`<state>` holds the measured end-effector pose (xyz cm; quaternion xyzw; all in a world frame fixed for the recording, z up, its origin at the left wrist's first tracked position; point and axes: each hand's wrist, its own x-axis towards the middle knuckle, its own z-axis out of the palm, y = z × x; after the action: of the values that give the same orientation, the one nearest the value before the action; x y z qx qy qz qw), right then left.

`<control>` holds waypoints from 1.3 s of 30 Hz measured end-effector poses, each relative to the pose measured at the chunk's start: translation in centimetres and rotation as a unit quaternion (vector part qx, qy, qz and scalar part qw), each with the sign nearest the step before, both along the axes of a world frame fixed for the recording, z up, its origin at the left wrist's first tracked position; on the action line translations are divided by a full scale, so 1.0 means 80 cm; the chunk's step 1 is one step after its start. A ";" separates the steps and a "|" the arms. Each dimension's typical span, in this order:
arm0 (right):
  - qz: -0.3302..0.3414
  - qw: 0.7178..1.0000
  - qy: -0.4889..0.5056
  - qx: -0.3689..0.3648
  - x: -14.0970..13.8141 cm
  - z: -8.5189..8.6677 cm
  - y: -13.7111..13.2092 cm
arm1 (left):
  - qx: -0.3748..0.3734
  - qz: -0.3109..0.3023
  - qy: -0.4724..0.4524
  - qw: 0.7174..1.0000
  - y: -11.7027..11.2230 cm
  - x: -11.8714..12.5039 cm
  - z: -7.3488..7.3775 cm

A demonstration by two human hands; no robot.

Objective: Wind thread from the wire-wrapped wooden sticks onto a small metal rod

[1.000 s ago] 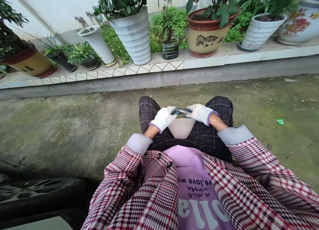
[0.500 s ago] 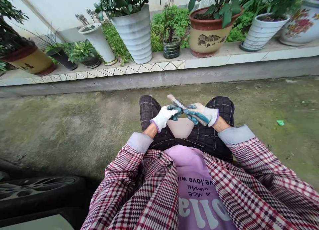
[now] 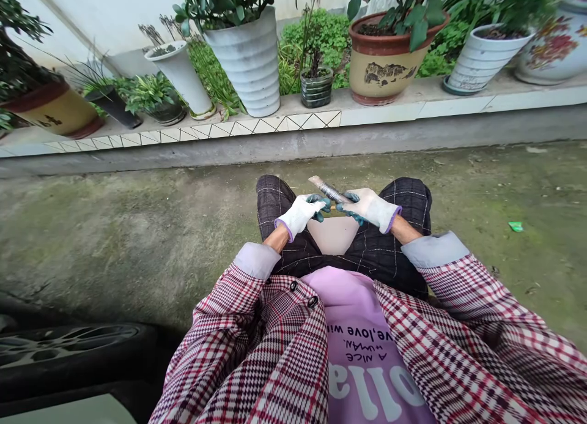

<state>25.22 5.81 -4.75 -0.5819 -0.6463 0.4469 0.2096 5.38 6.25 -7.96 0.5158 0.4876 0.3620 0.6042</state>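
I sit with both knees up, wearing white gloves with green palms. My right hand (image 3: 371, 207) grips a slim grey metal tool (image 3: 326, 189) that points up and to the left over my knees. My left hand (image 3: 300, 216) sits just left of it, its green fingertips curled against the tool near the right hand's fingers. The tool's lower end is hidden inside the right glove. A pale round object (image 3: 333, 234) shows between my thighs below the hands.
A tiled ledge (image 3: 293, 123) ahead carries several potted plants, among them a white ribbed pot (image 3: 250, 63) and a brown clay pot (image 3: 383, 60). Mossy concrete ground (image 3: 114, 234) spreads around me. A car tyre (image 3: 68, 350) lies at lower left; a green scrap (image 3: 515, 226) at right.
The hands first held the tool level between them. The right hand then swung it up to point left and opened its palm; now that hand has turned back over the tool.
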 end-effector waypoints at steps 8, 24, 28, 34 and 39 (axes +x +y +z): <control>0.146 0.933 0.277 -0.174 0.019 -0.001 -0.018 | 0.002 -0.095 -0.090 0.991 -0.008 -0.007 0.020; -0.020 0.995 0.078 0.057 -0.018 -0.008 -0.014 | -0.012 0.041 -0.087 0.995 0.001 0.004 0.014; -0.054 0.985 0.164 0.015 -0.009 -0.008 -0.002 | -0.001 0.023 -0.095 0.995 -0.004 0.004 0.020; -0.128 0.968 0.217 0.014 0.011 -0.007 0.011 | 0.010 -0.069 -0.089 0.994 -0.023 0.013 0.028; -0.010 0.958 0.277 -0.074 0.025 0.018 -0.002 | 0.018 -0.062 -0.036 0.997 -0.013 0.006 0.017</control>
<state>27.25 5.61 -3.33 -0.4556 -0.5222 0.6351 0.3412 5.83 5.21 -6.61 0.5424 0.4266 0.3508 0.6331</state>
